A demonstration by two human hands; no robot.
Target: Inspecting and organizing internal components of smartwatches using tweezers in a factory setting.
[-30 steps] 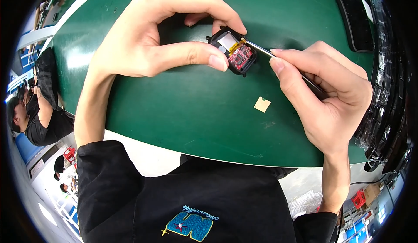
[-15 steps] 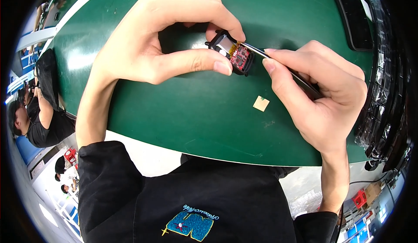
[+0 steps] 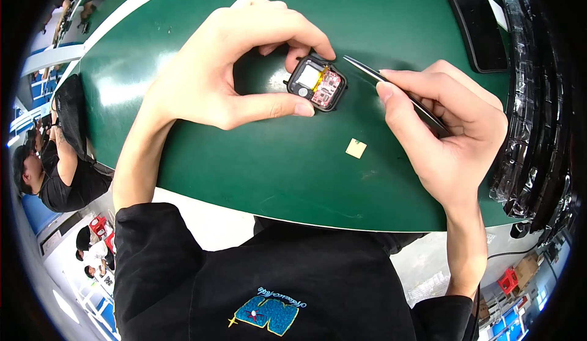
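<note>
Between the thumb and fingers of my left hand [image 3: 244, 66] is a small black watch case [image 3: 338, 99], its inside facing up. A silver battery [image 3: 310, 75], yellow tape and a red circuit board [image 3: 328, 89] show in it. My right hand [image 3: 449, 121] grips dark tweezers [image 3: 367, 69] in a pinch. Their tips point at the case from the right and stand a little apart from it. Below the tweezers a small pale yellow square piece [image 3: 356, 148] lies on the green table.
The green table [image 3: 257, 176] has a curved front edge close to my body. A long black tray [image 3: 474, 23] lies at the far right, beside stacked black plastic trays [image 3: 532, 115]. At the left, another person [image 3: 61, 164] sits near a black mesh chair back [image 3: 70, 115].
The tweezer tips have drawn back from the circuit board to the right. The watch case has turned flatter, showing more of its inside, and my left hand has shifted slightly.
</note>
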